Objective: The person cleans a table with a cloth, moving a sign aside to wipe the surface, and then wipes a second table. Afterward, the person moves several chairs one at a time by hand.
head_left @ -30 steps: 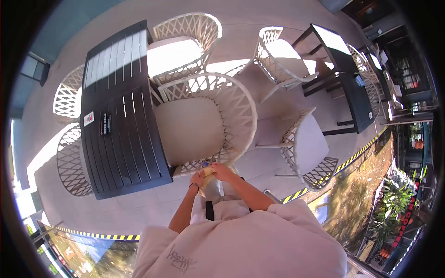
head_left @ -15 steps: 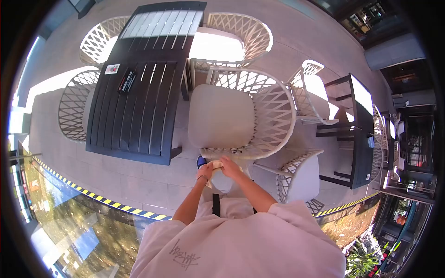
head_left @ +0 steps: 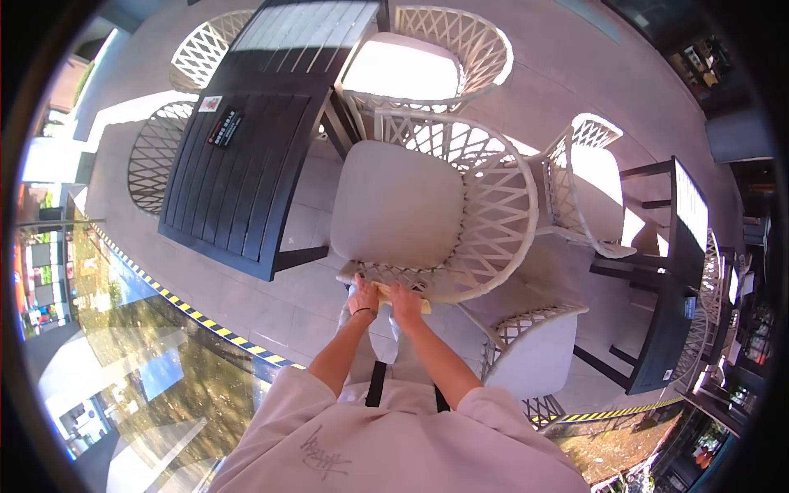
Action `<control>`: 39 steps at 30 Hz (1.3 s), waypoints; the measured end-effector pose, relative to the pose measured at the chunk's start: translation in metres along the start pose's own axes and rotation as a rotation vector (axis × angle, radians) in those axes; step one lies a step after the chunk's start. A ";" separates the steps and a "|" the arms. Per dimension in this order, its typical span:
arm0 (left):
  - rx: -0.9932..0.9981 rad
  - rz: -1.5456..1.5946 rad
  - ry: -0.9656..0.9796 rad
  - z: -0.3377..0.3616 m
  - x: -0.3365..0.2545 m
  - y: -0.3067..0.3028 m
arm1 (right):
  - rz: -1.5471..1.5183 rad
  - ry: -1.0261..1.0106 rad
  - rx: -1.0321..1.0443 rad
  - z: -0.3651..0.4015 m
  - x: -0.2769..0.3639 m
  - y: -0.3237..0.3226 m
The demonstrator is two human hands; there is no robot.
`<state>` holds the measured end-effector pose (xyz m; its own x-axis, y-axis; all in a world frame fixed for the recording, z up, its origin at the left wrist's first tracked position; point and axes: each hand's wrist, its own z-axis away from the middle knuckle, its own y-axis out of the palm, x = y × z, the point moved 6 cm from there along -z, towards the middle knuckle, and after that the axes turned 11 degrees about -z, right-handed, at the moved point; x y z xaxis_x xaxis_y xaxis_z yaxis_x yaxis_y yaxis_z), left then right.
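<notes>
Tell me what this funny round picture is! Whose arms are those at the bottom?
There is no machine here, just a person wearing a small camera on their head. It looks forward and down, so you see what they see. The lens is very wide, which bends everything into a round shape.

The arms belong to the person wearing the camera. Their left hand and right hand both hold a yellow cloth against the front edge of a white chair. The chair has a criss-cross back and a pale cushion.

Beside the chair is a black slatted table with two small cards lying on it. More white chairs stand around it.
</notes>
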<state>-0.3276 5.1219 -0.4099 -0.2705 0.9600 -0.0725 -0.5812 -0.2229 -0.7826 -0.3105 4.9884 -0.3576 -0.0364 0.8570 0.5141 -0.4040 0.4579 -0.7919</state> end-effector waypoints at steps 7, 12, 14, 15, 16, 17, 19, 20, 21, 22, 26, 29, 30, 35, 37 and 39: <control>0.072 0.017 0.532 0.047 -0.173 -0.031 | 0.152 -0.118 -0.076 0.031 -0.140 -0.091; -0.032 0.194 0.481 0.045 -0.289 -0.051 | 0.032 0.152 -0.126 0.014 -0.212 -0.190; -0.133 0.308 0.460 0.048 -0.313 -0.089 | 0.039 0.186 -0.246 0.009 -0.190 -0.237; -0.106 0.357 0.429 0.055 -0.312 -0.103 | 0.008 0.204 -0.264 0.016 -0.181 -0.241; -0.088 0.404 0.399 0.057 -0.300 -0.121 | -0.024 0.215 -0.288 0.014 -0.165 -0.243; -0.078 0.450 0.364 0.051 -0.285 -0.139 | -0.058 0.215 -0.316 0.006 -0.151 -0.248; -0.152 0.482 0.371 0.043 -0.242 -0.152 | -0.232 0.164 -0.357 0.008 -0.126 -0.244; -0.130 0.503 0.350 0.036 -0.212 -0.154 | -0.325 0.132 -0.370 0.011 -0.111 -0.239; -0.108 0.524 0.329 0.030 -0.181 -0.159 | -0.408 0.109 -0.271 0.008 -0.097 -0.228; -0.081 0.537 0.331 0.026 -0.151 -0.168 | -0.486 0.086 -0.170 0.005 -0.084 -0.218; -0.030 0.566 0.247 -0.008 -0.038 -0.171 | -0.549 -0.129 0.012 -0.024 -0.034 -0.173; 0.037 0.729 0.182 -0.037 0.033 -0.192 | -0.618 -0.120 0.156 -0.077 -0.002 -0.154; 0.043 0.746 0.170 -0.053 0.054 -0.197 | -0.705 -0.104 0.172 -0.099 0.009 -0.149; 0.014 0.579 0.164 -0.102 0.110 -0.304 | -1.192 0.167 0.113 -0.235 0.043 -0.123; -0.009 0.576 0.109 -0.117 0.132 -0.343 | -1.220 0.174 0.081 -0.283 0.070 -0.137; -0.023 0.579 0.053 -0.130 0.146 -0.389 | -1.211 0.145 0.077 -0.331 0.099 -0.154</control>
<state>-0.0411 5.3707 -0.1964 -0.5000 0.6903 -0.5229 -0.3335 -0.7107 -0.6193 0.0508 5.0811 -0.2942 0.5016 -0.0931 0.8601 -0.1590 0.9673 0.1974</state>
